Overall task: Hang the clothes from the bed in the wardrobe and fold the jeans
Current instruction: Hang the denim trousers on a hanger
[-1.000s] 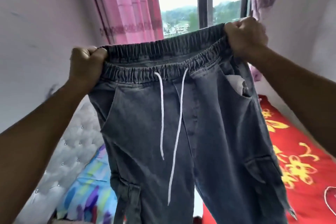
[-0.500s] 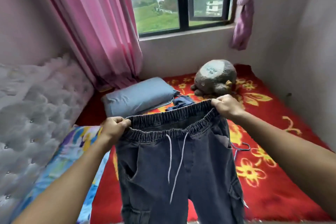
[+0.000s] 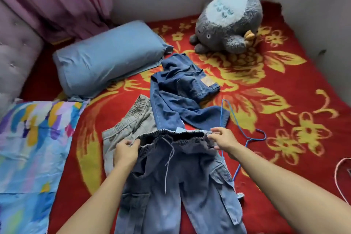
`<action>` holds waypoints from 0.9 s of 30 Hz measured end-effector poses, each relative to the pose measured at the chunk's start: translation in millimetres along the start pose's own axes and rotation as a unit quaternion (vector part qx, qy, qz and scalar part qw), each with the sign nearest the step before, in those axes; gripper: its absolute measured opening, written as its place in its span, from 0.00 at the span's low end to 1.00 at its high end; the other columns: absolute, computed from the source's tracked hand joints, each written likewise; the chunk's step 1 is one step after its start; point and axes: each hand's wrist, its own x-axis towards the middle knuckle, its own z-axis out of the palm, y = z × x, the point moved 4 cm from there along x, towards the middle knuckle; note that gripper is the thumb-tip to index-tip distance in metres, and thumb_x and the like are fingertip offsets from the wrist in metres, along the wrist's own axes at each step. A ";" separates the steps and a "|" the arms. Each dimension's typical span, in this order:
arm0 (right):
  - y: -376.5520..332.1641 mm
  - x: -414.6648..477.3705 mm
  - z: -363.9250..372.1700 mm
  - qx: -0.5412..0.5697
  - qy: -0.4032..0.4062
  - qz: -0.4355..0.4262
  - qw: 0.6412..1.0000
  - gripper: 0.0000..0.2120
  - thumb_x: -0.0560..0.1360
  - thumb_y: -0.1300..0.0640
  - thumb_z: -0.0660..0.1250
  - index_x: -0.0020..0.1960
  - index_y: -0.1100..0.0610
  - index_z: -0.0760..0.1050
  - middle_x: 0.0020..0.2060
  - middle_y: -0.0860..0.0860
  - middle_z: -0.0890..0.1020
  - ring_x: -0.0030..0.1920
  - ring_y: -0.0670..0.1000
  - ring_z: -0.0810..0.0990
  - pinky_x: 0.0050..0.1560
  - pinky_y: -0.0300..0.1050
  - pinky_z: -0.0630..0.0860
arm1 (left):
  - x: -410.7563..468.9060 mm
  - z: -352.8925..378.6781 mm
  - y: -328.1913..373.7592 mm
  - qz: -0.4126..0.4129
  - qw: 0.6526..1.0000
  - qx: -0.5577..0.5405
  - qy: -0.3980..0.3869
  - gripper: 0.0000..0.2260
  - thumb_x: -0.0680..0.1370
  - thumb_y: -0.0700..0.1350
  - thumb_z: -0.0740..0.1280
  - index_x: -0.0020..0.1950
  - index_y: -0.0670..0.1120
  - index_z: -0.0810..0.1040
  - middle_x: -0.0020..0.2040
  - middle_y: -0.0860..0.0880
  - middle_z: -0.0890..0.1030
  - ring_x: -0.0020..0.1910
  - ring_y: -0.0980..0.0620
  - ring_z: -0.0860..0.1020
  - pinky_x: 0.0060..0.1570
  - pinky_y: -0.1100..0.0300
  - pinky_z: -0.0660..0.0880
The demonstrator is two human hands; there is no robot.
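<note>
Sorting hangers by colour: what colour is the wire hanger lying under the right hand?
Blue. The hanger shows best in the head view, the only one.

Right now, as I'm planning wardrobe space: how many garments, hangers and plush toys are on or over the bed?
Garments: 3 (grey jeans, blue jeans, pale trousers)
Hangers: 2 (blue hanger, pink hanger cut off by the frame's edge)
Plush toy: 1
Total: 6
</note>
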 end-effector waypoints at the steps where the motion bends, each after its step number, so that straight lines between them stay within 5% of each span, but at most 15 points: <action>1: 19.2 16.1 -1.1 -0.014 0.019 0.023 0.999 0.15 0.69 0.59 0.73 0.56 0.56 0.77 0.49 0.54 0.80 0.48 0.55 0.80 0.45 0.53 0.80 | 12.5 14.6 -4.4 0.001 1.000 0.005 0.001 0.11 0.75 0.50 0.69 0.39 0.44 0.76 0.37 0.43 0.79 0.44 0.39 0.78 0.42 0.52 0.71; 4: 79.0 54.7 -15.0 -0.064 0.096 0.095 0.989 0.20 0.67 0.55 0.73 0.58 0.59 0.79 0.54 0.57 0.82 0.57 0.60 0.79 0.58 0.52 0.76 | 43.2 58.7 -18.3 0.009 0.999 0.041 0.009 0.11 0.77 0.51 0.66 0.48 0.42 0.76 0.47 0.42 0.80 0.51 0.38 0.77 0.46 0.52 0.69; 9: 143.1 106.4 -50.1 -0.047 0.245 0.195 0.949 0.29 0.72 0.52 0.72 0.67 0.66 0.70 0.64 0.64 0.75 0.65 0.63 0.73 0.64 0.50 0.67 | 79.9 113.2 -51.1 0.009 0.996 0.086 0.012 0.11 0.78 0.47 0.62 0.55 0.41 0.77 0.50 0.38 0.79 0.51 0.37 0.75 0.47 0.52 0.66; 14: 171.4 152.7 -54.9 0.106 0.368 0.239 0.892 0.35 0.72 0.43 0.70 0.66 0.68 0.68 0.65 0.65 0.74 0.64 0.63 0.74 0.65 0.52 0.68 | 82.5 151.2 -94.1 0.054 0.992 0.108 -0.024 0.13 0.77 0.48 0.60 0.40 0.40 0.73 0.38 0.39 0.76 0.42 0.37 0.73 0.39 0.51 0.64; 17: 166.5 181.6 -54.3 0.180 0.397 0.157 0.886 0.21 0.75 0.40 0.61 0.38 0.57 0.78 0.45 0.63 0.83 0.42 0.60 0.79 0.53 0.54 0.76 | 79.4 154.7 -98.3 0.080 0.992 0.098 -0.021 0.15 0.76 0.50 0.59 0.33 0.43 0.66 0.31 0.44 0.70 0.35 0.41 0.68 0.36 0.51 0.62; 19: 135.2 183.1 -54.4 0.181 0.416 0.091 0.887 0.21 0.74 0.45 0.58 0.28 0.54 0.77 0.29 0.54 0.78 0.32 0.53 0.74 0.41 0.48 0.73 | 81.7 151.7 -95.0 0.071 0.994 0.077 -0.019 0.16 0.79 0.45 0.62 0.34 0.42 0.66 0.30 0.45 0.69 0.35 0.43 0.67 0.36 0.52 0.61; 23: 54.0 167.8 -59.6 0.114 0.413 -0.013 0.903 0.18 0.74 0.44 0.60 0.37 0.54 0.81 0.23 0.48 0.67 0.27 0.46 0.67 0.34 0.44 0.64 | 91.1 132.1 -76.0 0.048 0.998 0.045 0.000 0.15 0.81 0.43 0.61 0.35 0.42 0.65 0.32 0.45 0.69 0.36 0.44 0.67 0.38 0.52 0.61; 27: -6.5 140.0 -61.6 -0.154 0.349 -0.060 0.922 0.35 0.72 0.27 0.54 0.39 0.58 0.79 0.31 0.57 0.78 0.38 0.58 0.76 0.39 0.49 0.70 | 104.5 100.7 -49.9 0.025 0.998 -0.053 0.030 0.09 0.79 0.46 0.65 0.42 0.44 0.71 0.35 0.48 0.73 0.35 0.48 0.70 0.37 0.54 0.65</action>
